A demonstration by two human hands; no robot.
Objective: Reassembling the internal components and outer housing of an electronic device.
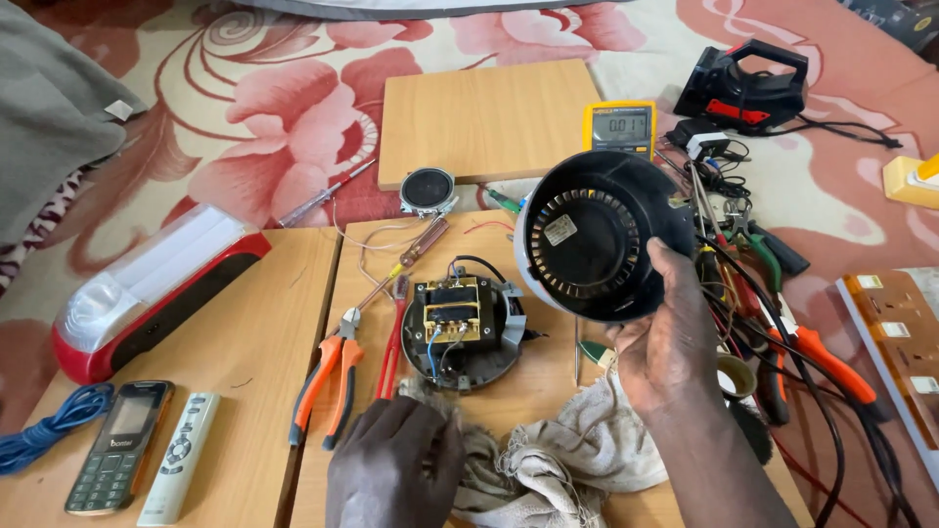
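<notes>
Right hand [670,347] raised above the table [245,342], fingers wrapped around the rim of a round black housing shell [592,240]. The shell is held tilted, its open, ribbed inside turned toward the wearer of the camera, a small pale label visible within. The grip is firm; thumb and fingers clamp the lower right edge.

Left hand [396,469] rests low at the near edge, fingers curled down onto a crumpled grey cloth [577,450]. Whether they pinch the cloth or merely press it cannot be told from this angle.

Between the two hands, flat on the table, lies the round base with a transformer [460,328] and its blue and black leads exposed. It sits just ahead of the left hand and down-left of the held shell. The left hand is the nearer of the two. The shell's open face points toward the viewer rather than down at the base, so the two round parts are not aligned.

Orange-handled pliers [328,376] lie just left of the base, long axis running toward the near edge. A screwdriver [416,249] lies diagonally behind it. A yellow multimeter [619,127] stands behind the shell. A small speaker [427,191], red lantern [147,288], mobile phone [119,445] and remote control [181,455] occupy the left.
</notes>
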